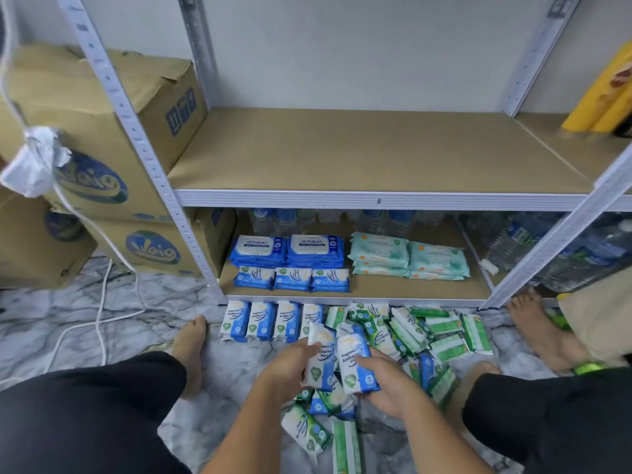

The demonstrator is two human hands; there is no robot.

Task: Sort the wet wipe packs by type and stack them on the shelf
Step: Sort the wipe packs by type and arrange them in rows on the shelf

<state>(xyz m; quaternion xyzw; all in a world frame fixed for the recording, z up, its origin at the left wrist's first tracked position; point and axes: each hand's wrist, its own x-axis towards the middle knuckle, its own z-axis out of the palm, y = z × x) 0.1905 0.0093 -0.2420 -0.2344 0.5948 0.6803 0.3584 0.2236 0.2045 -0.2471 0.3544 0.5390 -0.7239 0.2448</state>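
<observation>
My left hand (290,366) grips a small blue-and-white wipe pack (320,357) and my right hand (386,384) grips another blue-and-white pack (354,362), both held side by side above the floor pile. A row of blue packs (266,321) lies on the floor by the shelf edge. Green packs (427,333) are scattered to the right and below my hands. On the lower shelf (427,290) sit blue Antabax packs (287,251), three small blue packs (292,278) and pale green packs (407,256).
The middle shelf board (359,152) holds only yellow packaging (608,87) at far right. Cardboard boxes (102,131) stand left of the rack. Water bottles (564,248) fill the back and right of the lower shelf. A white cable (99,316) crosses the marble floor. My bare feet flank the pile.
</observation>
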